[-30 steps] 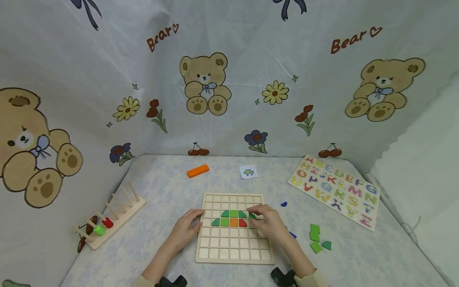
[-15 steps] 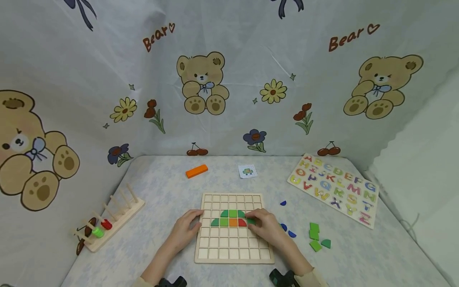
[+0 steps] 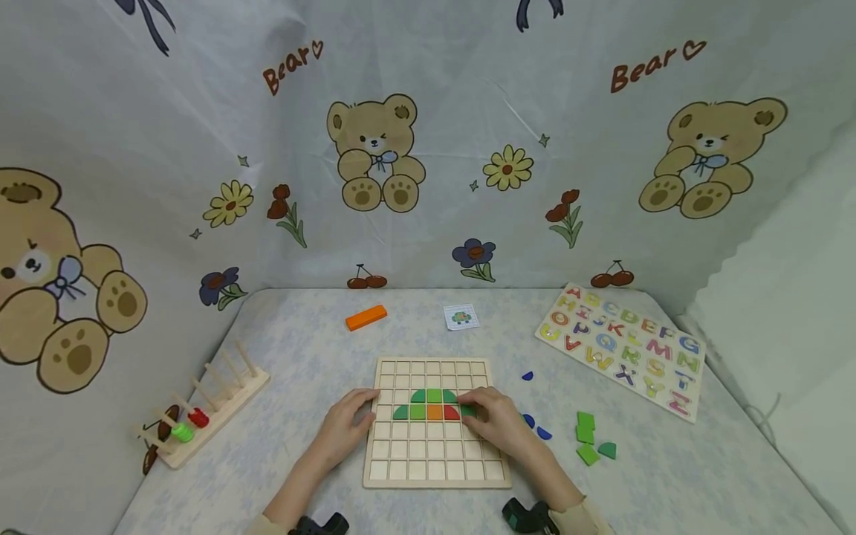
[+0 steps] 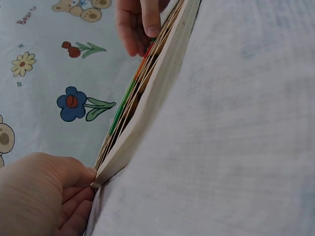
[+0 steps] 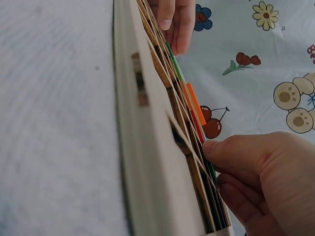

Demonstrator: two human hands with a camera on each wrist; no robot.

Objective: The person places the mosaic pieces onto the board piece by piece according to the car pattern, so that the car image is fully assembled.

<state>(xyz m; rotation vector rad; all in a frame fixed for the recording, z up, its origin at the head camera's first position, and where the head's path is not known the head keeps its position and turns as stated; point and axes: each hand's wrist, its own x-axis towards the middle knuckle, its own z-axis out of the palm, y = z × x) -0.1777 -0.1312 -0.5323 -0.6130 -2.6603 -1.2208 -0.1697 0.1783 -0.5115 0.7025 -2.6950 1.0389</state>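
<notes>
A wooden grid board (image 3: 435, 453) lies on the table in front of me. It holds a small figure of green, orange and red pieces (image 3: 433, 406). My left hand (image 3: 348, 427) rests with relaxed fingers on the board's left edge (image 4: 147, 103); the left wrist view shows this hand (image 4: 39, 196) against the rim. My right hand (image 3: 496, 422) pinches a green piece (image 3: 468, 410) at the right end of the figure, next to the red piece. In the right wrist view the right hand (image 5: 256, 182) has its thumb tip on the board (image 5: 147, 147), with the left hand (image 5: 174, 19) beyond.
Right of the board lie loose green pieces (image 3: 591, 438) and blue pieces (image 3: 536, 429). An alphabet puzzle (image 3: 622, 349) sits at the far right. An orange block (image 3: 366, 317) and a small card (image 3: 461, 318) lie behind. A wooden peg rack (image 3: 200, 409) stands at the left. Printed cloth walls surround the table.
My right hand has brought the green piece down and slightly nearer, to the cell beside the red piece. The left hand has stayed on the board's edge.
</notes>
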